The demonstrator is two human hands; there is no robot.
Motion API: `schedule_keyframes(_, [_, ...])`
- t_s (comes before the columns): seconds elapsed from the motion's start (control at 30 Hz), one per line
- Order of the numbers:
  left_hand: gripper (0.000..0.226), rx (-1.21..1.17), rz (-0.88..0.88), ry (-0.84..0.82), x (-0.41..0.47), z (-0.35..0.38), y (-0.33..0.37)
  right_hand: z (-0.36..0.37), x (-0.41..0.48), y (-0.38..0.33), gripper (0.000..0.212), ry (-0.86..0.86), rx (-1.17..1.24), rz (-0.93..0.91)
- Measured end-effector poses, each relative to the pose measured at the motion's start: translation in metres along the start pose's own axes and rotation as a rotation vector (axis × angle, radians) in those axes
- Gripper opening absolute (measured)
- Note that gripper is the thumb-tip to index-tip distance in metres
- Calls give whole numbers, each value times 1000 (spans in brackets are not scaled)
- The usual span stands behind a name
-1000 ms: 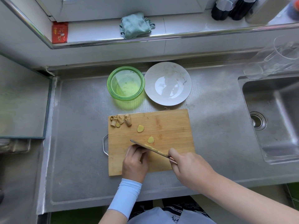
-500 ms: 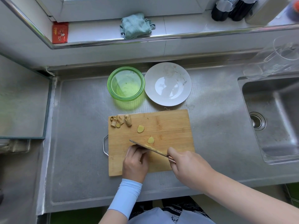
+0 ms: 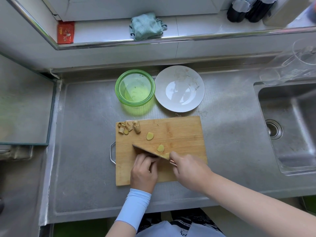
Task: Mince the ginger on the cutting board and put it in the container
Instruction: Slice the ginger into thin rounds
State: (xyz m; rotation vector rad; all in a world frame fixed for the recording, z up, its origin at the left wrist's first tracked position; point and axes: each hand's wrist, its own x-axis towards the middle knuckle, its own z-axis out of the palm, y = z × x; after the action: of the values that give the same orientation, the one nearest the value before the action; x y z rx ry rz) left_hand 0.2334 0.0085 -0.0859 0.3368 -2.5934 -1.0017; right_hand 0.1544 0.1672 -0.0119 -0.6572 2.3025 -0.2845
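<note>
1. You are looking down at a wooden cutting board lying on a steel bench, lower centre of the frame.
2. Your right hand is holding a knife by its handle in a closed grip. The blade is running diagonally, from lower right up to the left.
3. Your left hand is sitting just below the blade with its fingers curled. The blade is hiding the fingertips, so I cannot tell whether that grip is holding ginger.
4. Ginger slices are lying just above the blade, nearer your right hand. Trimmings are sitting at the board's upper left corner.
5. The green container is standing beyond the board, straight up the frame from its left half and beside a white plate.
</note>
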Motion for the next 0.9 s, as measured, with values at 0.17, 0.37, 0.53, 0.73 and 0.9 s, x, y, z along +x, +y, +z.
schedule_keyframes(0.17, [8, 3, 38, 18, -2, 0, -1, 1, -3, 0, 14, 25, -18, -10])
schedule_keyframes(0.37, [7, -15, 38, 48, -2, 2, -3, 1, -19, 3, 6, 85, 49, -41])
schedule_keyframes(0.53, [10, -52, 37, 54, -1, 0, -4, 3, -38, 14, 6, 92, 41, -47])
schedule_keyframes(0.73, [8, -58, 28, 52, -1, 1, -2, 5, -39, 21, 6, 80, 23, -38])
schedule_keyframes(0.9, [14, -59, 30, 70, -1, 2, 0, 3, -38, 21, 7, 64, 15, -34])
